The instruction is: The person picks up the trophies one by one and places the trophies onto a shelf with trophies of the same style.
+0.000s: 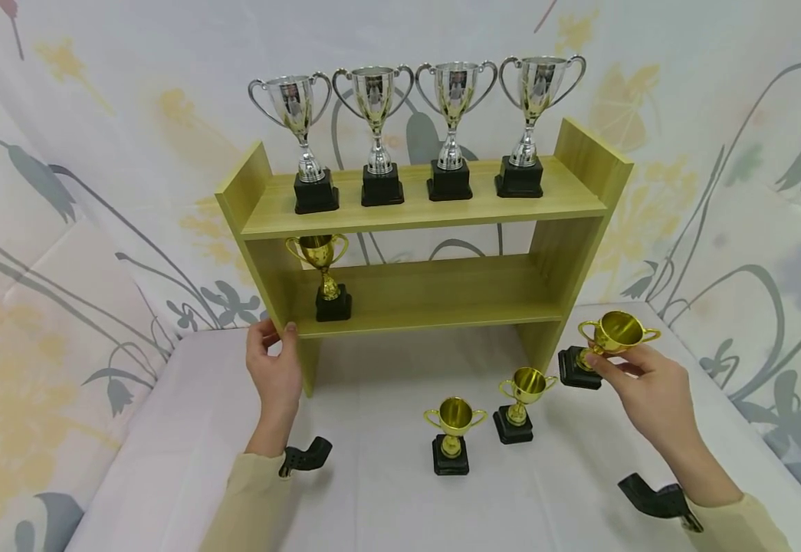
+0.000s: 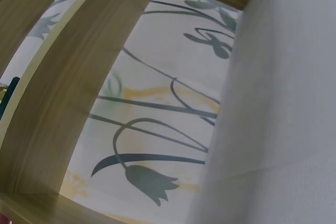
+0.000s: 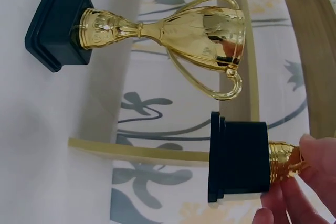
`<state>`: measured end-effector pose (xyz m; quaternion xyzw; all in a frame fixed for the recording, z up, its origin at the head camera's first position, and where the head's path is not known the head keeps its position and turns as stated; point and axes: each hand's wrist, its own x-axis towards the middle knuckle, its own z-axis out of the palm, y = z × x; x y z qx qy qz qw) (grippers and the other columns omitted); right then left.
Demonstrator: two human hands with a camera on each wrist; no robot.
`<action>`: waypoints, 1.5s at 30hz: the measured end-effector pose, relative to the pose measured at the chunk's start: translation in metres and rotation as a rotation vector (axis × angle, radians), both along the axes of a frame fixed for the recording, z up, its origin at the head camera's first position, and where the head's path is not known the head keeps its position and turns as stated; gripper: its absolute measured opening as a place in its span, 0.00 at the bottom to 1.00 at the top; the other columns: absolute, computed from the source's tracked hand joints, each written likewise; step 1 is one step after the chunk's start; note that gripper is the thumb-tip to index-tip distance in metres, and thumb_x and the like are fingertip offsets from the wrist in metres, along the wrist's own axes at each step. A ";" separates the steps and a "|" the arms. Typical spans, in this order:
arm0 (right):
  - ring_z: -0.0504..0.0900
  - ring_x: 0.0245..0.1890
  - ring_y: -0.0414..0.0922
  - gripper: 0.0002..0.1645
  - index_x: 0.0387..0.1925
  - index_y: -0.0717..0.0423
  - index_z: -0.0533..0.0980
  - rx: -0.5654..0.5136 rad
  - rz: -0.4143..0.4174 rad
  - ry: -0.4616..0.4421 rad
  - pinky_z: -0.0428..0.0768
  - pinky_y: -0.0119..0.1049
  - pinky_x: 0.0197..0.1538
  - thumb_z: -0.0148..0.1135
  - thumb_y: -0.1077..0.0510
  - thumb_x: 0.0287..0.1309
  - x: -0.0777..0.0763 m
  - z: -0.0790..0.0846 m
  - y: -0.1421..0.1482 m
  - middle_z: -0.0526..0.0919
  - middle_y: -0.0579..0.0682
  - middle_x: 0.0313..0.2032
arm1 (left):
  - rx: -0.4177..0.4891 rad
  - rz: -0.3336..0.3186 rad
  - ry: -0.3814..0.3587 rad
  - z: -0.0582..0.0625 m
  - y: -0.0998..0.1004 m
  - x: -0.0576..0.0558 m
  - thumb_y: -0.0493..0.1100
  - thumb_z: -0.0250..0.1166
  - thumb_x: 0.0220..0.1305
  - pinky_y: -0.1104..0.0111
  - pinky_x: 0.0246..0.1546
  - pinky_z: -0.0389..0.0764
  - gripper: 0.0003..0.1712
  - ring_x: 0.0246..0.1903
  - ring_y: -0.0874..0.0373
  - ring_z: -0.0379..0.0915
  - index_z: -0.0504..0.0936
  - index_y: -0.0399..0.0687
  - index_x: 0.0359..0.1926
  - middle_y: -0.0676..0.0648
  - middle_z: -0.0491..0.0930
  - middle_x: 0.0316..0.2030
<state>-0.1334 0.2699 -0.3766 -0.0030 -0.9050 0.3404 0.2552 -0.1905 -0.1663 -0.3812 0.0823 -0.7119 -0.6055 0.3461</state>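
Note:
My right hand pinches a small gold trophy cup by its stem, held up beside the shelf's right side. In the right wrist view, the black base of that held trophy shows, with thumb and fingers round the gold stem. My left hand holds the lower left side of the wooden shelf, thumb at its front edge. Two more gold trophies, one in the middle and one to its right, stand on the table. Another gold trophy stands at the left of the lower shelf board.
Several silver trophies with black bases stand in a row on the top board. A white cloth covers the table. Behind and at both sides hangs a flower-printed fabric.

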 end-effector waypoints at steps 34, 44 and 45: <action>0.76 0.35 0.25 0.12 0.43 0.59 0.86 -0.046 0.172 0.077 0.72 0.17 0.39 0.73 0.63 0.55 0.003 0.012 -0.014 0.86 0.36 0.36 | -0.035 -0.006 0.053 0.000 0.001 0.000 0.32 0.58 0.69 0.71 0.41 0.69 0.12 0.41 0.60 0.67 0.74 0.25 0.49 0.37 0.72 0.41; 0.77 0.36 0.24 0.14 0.44 0.58 0.86 -0.060 0.198 0.017 0.73 0.19 0.38 0.73 0.61 0.55 0.005 0.015 -0.022 0.87 0.52 0.39 | -0.037 0.001 0.035 -0.002 0.000 0.000 0.32 0.57 0.70 0.74 0.38 0.71 0.12 0.41 0.60 0.66 0.74 0.26 0.49 0.36 0.71 0.42; 0.77 0.36 0.24 0.14 0.44 0.57 0.86 -0.057 0.198 0.016 0.73 0.19 0.38 0.73 0.61 0.55 0.005 0.015 -0.022 0.87 0.52 0.39 | -0.037 0.001 0.037 -0.002 0.000 0.000 0.32 0.58 0.70 0.74 0.38 0.71 0.12 0.41 0.60 0.66 0.74 0.26 0.49 0.36 0.71 0.42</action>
